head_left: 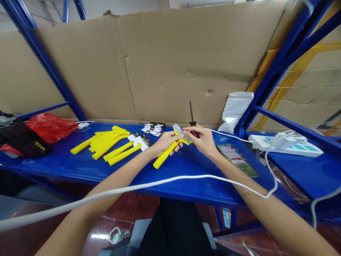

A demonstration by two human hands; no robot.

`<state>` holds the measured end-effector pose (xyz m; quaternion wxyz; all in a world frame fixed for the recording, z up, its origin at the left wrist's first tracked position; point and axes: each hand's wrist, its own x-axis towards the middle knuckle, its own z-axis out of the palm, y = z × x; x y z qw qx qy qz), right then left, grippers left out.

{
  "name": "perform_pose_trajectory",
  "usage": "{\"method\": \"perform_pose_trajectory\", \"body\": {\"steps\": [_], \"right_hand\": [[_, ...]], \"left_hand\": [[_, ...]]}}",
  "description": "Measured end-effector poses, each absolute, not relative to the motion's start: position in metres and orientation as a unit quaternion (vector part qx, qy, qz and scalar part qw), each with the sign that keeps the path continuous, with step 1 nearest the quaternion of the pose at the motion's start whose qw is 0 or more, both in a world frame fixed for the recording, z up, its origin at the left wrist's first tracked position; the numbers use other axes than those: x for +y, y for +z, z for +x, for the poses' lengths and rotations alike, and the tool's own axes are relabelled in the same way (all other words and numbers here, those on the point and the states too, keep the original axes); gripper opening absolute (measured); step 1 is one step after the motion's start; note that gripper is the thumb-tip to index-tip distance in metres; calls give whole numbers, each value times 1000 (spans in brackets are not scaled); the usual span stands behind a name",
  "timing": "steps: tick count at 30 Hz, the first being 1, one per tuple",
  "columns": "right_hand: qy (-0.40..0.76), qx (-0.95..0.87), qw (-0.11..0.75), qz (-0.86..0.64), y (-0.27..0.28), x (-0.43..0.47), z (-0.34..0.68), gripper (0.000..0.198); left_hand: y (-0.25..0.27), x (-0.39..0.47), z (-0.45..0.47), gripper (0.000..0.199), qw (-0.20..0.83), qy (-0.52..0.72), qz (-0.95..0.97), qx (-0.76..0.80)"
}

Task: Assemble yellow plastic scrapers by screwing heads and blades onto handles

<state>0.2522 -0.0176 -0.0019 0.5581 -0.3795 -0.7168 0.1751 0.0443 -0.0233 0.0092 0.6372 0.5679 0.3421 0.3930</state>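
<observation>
Over the middle of the blue shelf, my left hand (167, 140) is closed around the head of a yellow scraper (164, 156), its handle slanting down to the left. A flat grey metal blade (178, 129) lies across the scraper's head, under my left thumb. My right hand (204, 140) pinches near the right end of the blade with its thumb and forefinger. Held in that same hand is a screwdriver (193, 123) with a dark red and black handle, its shaft pointing up. A few tiny dark bits, too small to name, lie below my left fingertips.
Several yellow scraper handles (106, 140) lie left, beside printed cards (140, 140) and a stack of small black-and-white packets (153, 128). A phone (237, 160) and power strip (287, 145) lie right. A white cable (186, 177) crosses in front, over my forearms. Cardboard (186, 64) stands behind.
</observation>
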Motion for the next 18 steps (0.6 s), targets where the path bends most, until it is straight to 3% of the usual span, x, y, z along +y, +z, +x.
{"method": "perform_pose_trajectory", "body": {"steps": [5,11,18], "right_hand": [[99,-709,526,-459,-6,3,275,38],[-11,-787,279,-550,-29,36,307,33],[-37,-779,149,-608,-31,39,307,37]], "left_hand": [[15,-24,41,49,609,474,555,310],[19,-20,35,56,581,539,539,284],[22,-20,33,57,588,541,537,271]]}}
